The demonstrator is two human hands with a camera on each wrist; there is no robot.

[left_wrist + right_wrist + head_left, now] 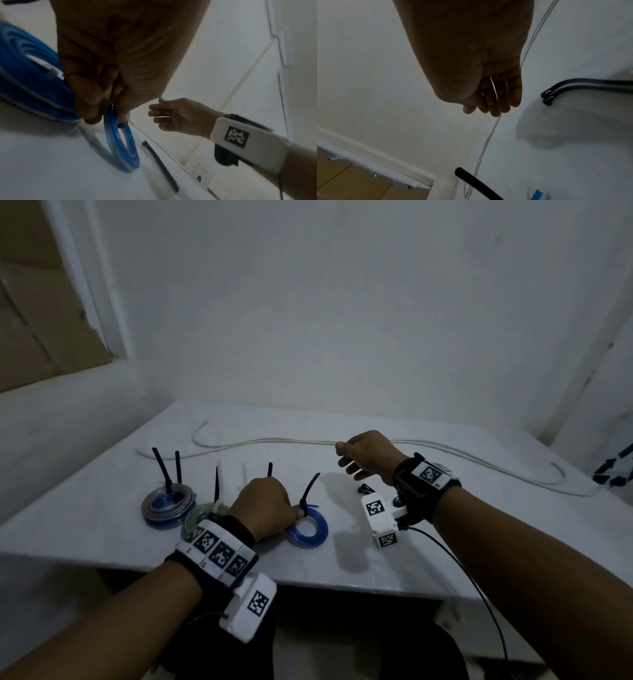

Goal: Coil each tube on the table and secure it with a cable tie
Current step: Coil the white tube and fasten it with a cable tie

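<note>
Left hand: the left hand [265, 506] sits nearest the table's front edge, fingers curled, pinching the small blue coil [308, 530] at its tied spot; the fingertips [89, 102] hide the tie's head in the left wrist view.
Small blue coil: lies flat on the table [428, 570], its black cable tie [309, 489] standing up with the tail free.
Finished coils: left of the small blue coil, a clear-and-blue coil [168, 508] is in full view; a second coil [200, 517] is half hidden behind the left wrist band, its colour hard to make out.
Loose ties: two black ties [573, 86] lie right of the small blue coil; their tails are cut off by the frame.
Right hand: the right hand [368, 457] is raised beyond the small blue coil, fingers loosely bent, holding nothing.
Uncoiled tube: the white tube [274, 442] runs along the table's far side, behind the right hand; contact cannot be told.
</note>
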